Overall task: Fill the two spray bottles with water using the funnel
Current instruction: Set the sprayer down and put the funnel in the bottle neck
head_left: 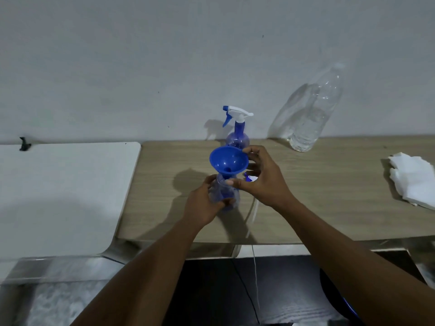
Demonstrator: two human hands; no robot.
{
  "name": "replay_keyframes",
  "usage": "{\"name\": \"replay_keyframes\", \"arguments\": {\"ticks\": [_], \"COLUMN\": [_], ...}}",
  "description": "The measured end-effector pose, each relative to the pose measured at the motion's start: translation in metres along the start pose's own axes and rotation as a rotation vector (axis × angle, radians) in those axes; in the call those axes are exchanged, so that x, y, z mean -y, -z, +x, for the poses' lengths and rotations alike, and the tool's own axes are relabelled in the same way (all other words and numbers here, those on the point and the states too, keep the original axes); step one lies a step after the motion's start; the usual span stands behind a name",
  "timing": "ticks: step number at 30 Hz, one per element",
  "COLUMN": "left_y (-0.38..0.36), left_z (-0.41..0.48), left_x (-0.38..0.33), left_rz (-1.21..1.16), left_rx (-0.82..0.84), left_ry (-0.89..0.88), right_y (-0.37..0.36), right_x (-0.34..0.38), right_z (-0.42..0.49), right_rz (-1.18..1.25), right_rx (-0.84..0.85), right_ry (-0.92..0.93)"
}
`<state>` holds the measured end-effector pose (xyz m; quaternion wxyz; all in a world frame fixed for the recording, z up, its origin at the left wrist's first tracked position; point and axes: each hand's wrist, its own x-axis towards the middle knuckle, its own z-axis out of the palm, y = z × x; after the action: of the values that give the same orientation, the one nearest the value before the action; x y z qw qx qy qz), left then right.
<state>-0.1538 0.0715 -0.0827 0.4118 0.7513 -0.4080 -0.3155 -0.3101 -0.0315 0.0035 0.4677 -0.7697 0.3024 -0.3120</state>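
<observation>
My left hand point(207, 203) grips the body of an uncapped blue-tinted spray bottle point(223, 194) standing on the wooden table point(317, 196). A blue funnel point(228, 162) sits with its spout in that bottle's neck. My right hand point(261, 182) holds the funnel by rim and stem. The removed spray head point(250, 178) with its white tube point(251, 215) lies on the table under my right hand. A second blue spray bottle point(237, 131) with a white and blue trigger head stands behind, near the wall. A clear water bottle point(313, 114), roughly half full, leans against the wall at the back right.
A white cloth point(414, 177) lies folded at the table's right edge. A white board or table point(61, 191) adjoins on the left, with a small black clip point(24, 144) at its far edge. A thin cable point(255, 278) hangs off the table's front edge.
</observation>
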Motion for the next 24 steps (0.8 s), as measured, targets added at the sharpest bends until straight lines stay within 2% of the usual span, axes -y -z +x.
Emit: {"name": "replay_keyframes", "arguments": {"ticks": [4, 8, 10, 13, 16, 20, 24], "left_y": [0.003, -0.004, -0.011, -0.033, -0.064, -0.103, -0.131], "left_z": [-0.008, -0.036, -0.054, -0.067, -0.061, -0.026, 0.036], "left_x": [0.001, 0.000, -0.005, -0.015, -0.033, -0.083, -0.138], "left_rz": [0.003, 0.146, 0.142, 0.157, 0.171, 0.172, 0.113], "left_rx": [-0.010, -0.204, -0.237, -0.145, -0.097, -0.034, -0.064], "left_ry": [0.046, 0.056, 0.038, 0.032, -0.077, -0.181, -0.171], "right_y": [0.008, 0.030, 0.043, 0.062, 0.085, 0.130, 0.181], "right_x": [0.001, -0.020, -0.037, -0.060, -0.070, -0.067, -0.055], "right_z": [-0.004, -0.016, -0.025, -0.032, -0.027, 0.000, 0.043], "right_rz": [-0.019, -0.056, -0.089, -0.141, -0.174, -0.233, -0.321], "right_rx": [0.068, 0.043, 0.034, 0.005, -0.052, -0.169, -0.326], "right_ry": [-0.017, -0.127, -0.188, -0.263, -0.297, -0.236, -0.123]}}
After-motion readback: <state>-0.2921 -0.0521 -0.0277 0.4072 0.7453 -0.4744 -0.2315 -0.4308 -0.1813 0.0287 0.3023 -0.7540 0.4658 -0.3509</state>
